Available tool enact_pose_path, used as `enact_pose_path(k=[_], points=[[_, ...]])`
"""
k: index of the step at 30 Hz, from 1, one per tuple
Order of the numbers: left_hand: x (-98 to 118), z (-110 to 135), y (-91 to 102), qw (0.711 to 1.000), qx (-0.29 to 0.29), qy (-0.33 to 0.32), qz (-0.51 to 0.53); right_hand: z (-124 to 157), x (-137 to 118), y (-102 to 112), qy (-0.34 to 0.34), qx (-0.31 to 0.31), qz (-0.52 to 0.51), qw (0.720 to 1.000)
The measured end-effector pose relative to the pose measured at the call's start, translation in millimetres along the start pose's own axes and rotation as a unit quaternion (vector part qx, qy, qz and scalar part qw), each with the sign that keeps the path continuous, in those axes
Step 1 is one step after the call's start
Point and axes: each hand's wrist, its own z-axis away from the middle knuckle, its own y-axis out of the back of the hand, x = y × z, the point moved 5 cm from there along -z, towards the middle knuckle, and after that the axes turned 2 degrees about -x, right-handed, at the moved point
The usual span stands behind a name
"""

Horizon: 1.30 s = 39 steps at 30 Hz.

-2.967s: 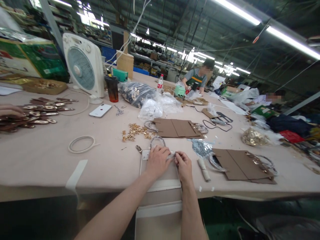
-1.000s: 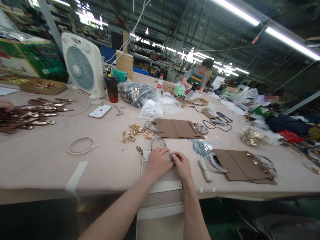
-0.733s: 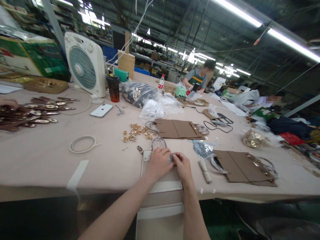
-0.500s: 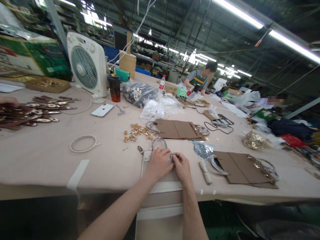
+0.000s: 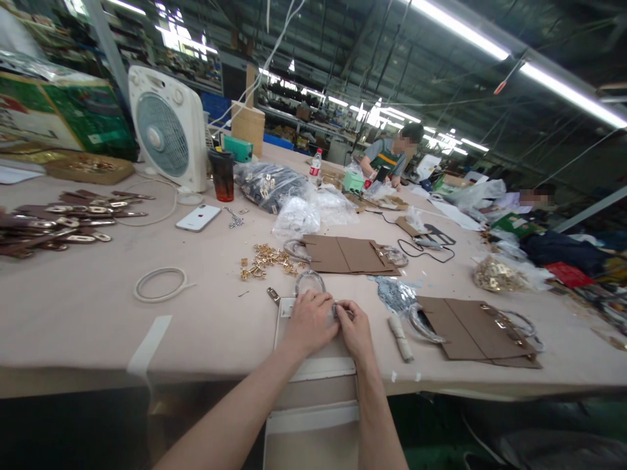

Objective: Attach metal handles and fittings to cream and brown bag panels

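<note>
A white and beige bag panel (image 5: 313, 378) lies over the table's near edge, its clear loop handle (image 5: 309, 282) at the far end. My left hand (image 5: 309, 322) presses down on the panel's top edge with fingers curled. My right hand (image 5: 355, 328) sits beside it, fingers pinched on a small metal fitting where the handle meets the panel. A gold clasp (image 5: 272, 295) lies just left of the panel. Loose gold fittings (image 5: 262, 258) are scattered further back.
Brown panels with handles (image 5: 350, 253) (image 5: 477, 329) lie behind and to the right. A white cord ring (image 5: 160, 284), phone (image 5: 196, 217), cup (image 5: 223, 175) and fan (image 5: 166, 129) are at left, brown straps (image 5: 59, 222) far left. Other people work at the far end.
My hands have stayed on the panel's top edge; the right hand's fingers have closed in toward the left. A hand at the far left edge over the straps is gone from view.
</note>
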Motion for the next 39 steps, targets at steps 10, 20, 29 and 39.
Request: enact_pose_path(k=[10,20,29,39], points=[[2,-1,0.5,1.000,0.004,-0.003,-0.004,2,-12,0,-0.016,0.000,-0.025,1.000],[2,-9,-9.1,0.999,0.006,-0.034,-0.037,12,-13,19,-0.017,0.117,-0.140,0.983],[3,-8,-10.5,0.999,0.007,-0.036,-0.036,13,-4,60,0.004,0.289,-0.197,0.937],[2,-6,-6.5,0.999,0.010,-0.033,-0.020,-61,21,170,0.039,0.228,0.216,0.949]])
